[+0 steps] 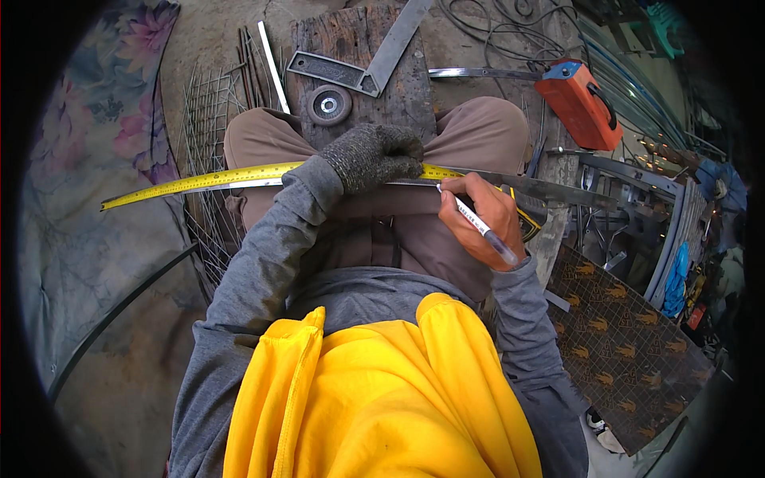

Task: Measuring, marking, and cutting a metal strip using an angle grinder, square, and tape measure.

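The person is sitting with both knees raised, a metal strip (550, 190) lying across the lap. The left hand (374, 155), in a grey knit glove, is pressing a yellow tape measure (199, 181) down flat against the strip, fingers curled over both. The tape is running out toward nine o'clock. The bare right hand (482, 219) is pinching a white marker pen (478, 227), its tip touching the strip just beside the glove, at three o'clock from it. The two hands are sitting close together. At twelve o'clock a wooden board (406, 88) is carrying a grinding disc (328, 104) and a steel square (374, 60). An orange machine (578, 99) is standing at two o'clock.
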A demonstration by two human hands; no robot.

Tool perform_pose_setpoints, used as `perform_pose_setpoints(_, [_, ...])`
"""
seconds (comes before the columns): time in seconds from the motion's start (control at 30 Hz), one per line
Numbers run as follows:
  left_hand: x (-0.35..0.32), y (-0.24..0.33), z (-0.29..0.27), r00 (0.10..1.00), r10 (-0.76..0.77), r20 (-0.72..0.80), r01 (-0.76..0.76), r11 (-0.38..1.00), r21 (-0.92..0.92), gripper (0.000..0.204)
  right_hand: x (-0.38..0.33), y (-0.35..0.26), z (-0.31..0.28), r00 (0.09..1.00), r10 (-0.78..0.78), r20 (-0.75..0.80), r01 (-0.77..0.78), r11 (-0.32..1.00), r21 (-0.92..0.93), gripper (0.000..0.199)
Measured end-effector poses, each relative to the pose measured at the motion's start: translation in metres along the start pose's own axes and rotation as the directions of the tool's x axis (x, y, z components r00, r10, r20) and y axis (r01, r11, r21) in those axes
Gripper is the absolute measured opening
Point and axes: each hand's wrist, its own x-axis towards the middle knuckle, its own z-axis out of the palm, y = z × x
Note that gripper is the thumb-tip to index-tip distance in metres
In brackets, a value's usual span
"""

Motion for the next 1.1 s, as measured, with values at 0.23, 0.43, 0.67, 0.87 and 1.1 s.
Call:
perform_pose_setpoints(0.23, [0.001,0.007,-0.003,0.997,-0.072,0.028,0.072,0.997,0.002,0.026,0.001,-0.001,0.0,1.0,0.003,-0.002,-0.003,1.0,0.01,0.013])
perform_pose_setpoints(0.43, [0.0,0.0,0.001,1.0,-0.022,-0.002,0.022,0.999,-0.041,0.022,0.001,0.002,0.001,1.0,-0.008,-0.009,0.009,1.0,0.009,0.013])
perform_pose_setpoints(0.67, [0.0,0.002,0.0,1.0,-0.028,0.0,0.028,1.0,0.01,0.02,0.0,0.004,0.005,0.998,-0.023,-0.053,0.024,1.0,0.018,0.012])
perform_pose_setpoints(0.87, [0.0,-0.001,0.002,1.0,-0.004,-0.004,0.004,0.999,-0.033,0.021,0.0,0.003,-0.003,1.0,-0.015,-0.015,0.016,0.996,0.084,0.013])
perform_pose_setpoints(1.1, [-0.001,-0.005,0.0,0.997,-0.072,0.003,0.072,0.996,-0.052,0.025,-0.019,0.006,-0.027,0.932,-0.151,-0.33,0.081,0.973,-0.217,0.016])
